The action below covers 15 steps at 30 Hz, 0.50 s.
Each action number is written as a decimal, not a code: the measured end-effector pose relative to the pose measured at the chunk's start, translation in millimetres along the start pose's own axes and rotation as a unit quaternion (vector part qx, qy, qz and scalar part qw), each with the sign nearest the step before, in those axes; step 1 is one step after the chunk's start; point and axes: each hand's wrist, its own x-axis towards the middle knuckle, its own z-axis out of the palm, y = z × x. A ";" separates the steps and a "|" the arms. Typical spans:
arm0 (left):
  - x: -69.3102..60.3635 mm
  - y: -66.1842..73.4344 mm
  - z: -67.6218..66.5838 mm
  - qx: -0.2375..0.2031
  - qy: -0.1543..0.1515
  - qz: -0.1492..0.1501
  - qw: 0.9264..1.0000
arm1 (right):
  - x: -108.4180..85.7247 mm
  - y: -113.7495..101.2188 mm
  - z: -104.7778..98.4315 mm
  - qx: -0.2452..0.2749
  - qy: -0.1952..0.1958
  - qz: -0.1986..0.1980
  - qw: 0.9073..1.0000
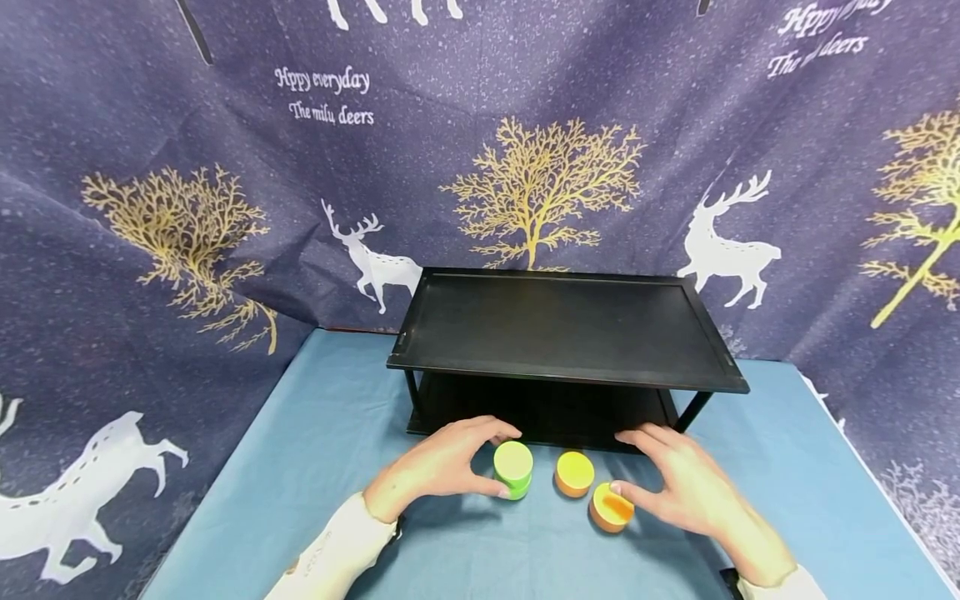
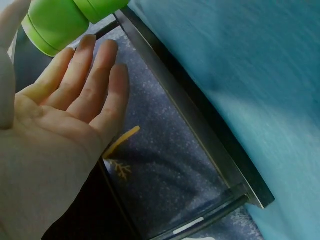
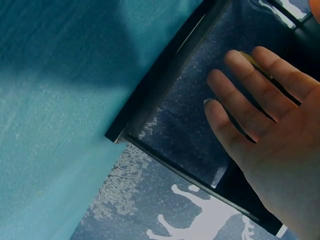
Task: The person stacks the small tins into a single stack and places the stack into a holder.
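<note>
Two green round tubs are stacked on the blue cloth, one on top of the other. My left hand curves loosely beside them, thumb near the lower tub; in the left wrist view its fingers look relaxed below the green tubs. Whether the thumb touches is hard to tell. To the right stand two orange tubs with yellow tops, a farther one and a nearer one. Beside the nearer tub, my right hand has its thumb at the rim and its fingers extended toward the shelf.
A black two-tier shelf stands just behind the tubs, its lower board under the raised top. Blue cloth covers the table. Dark fabric printed with deer and trees hangs behind and at the sides.
</note>
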 end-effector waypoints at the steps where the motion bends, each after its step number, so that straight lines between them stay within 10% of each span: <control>1: 0.5 0.6 0.3 0.003 -0.002 -0.001 1.000 | 0.1 -0.5 0.7 -0.001 -0.003 -0.001 1.000; 15: 6.6 -1.8 7.3 0.023 -0.027 0.001 0.999 | -2.1 -7.1 3.3 0.049 -0.070 -0.043 0.995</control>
